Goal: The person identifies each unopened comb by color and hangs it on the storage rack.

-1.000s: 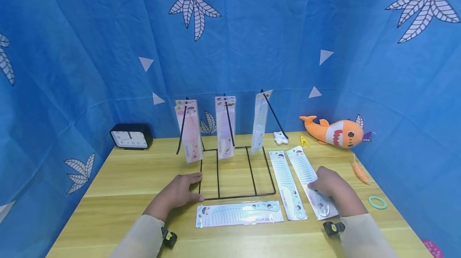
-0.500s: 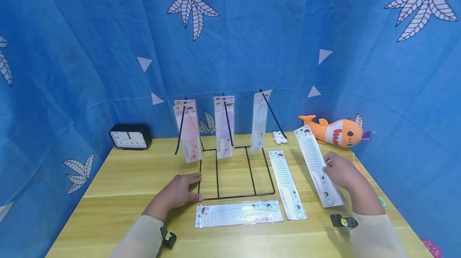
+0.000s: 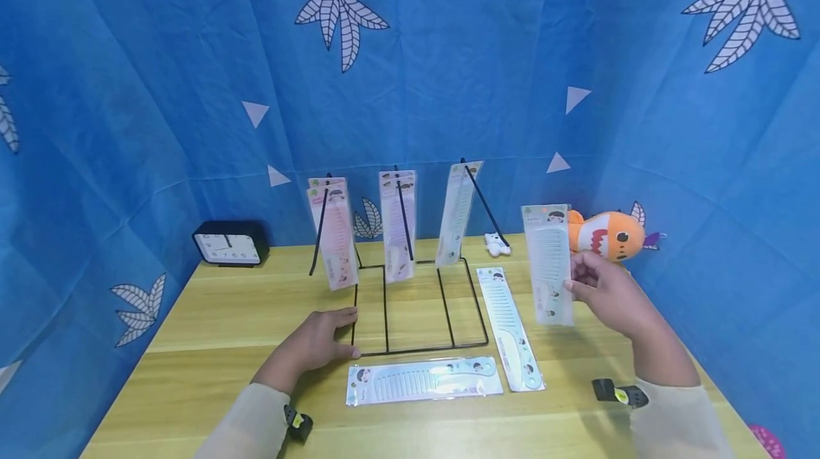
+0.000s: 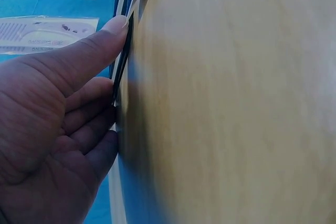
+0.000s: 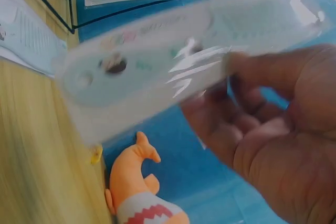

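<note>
A black wire rack (image 3: pixel 416 351) stands mid-table, and packaged combs hang on its three slanted pegs (image 3: pixel 400 224). My left hand (image 3: pixel 342 334) rests flat on the table at the rack's front left corner. Its thumb (image 4: pixel 89 51) lies along the black base wire (image 4: pixel 123 64). My right hand (image 3: pixel 573 288) pinches a packaged pale comb (image 3: pixel 547 263) by its edge and holds it upright in the air to the right of the rack. In the right wrist view the pack (image 5: pixel 173 61) is blurred. Two more packaged combs lie flat, one in front of the rack (image 3: pixel 423 381) and one to its right (image 3: pixel 509 327).
A black clock (image 3: pixel 228 243) sits at the back left. An orange shark plush (image 3: pixel 608 235) and a small white toy (image 3: pixel 496 244) lie at the back right. Blue printed cloth walls the table on three sides. The wooden tabletop (image 3: pixel 224 309) is bare at the left.
My right hand has lifted the rightmost comb pack off the table and turned it upright in the air. The left hand has stayed at the rack's corner.
</note>
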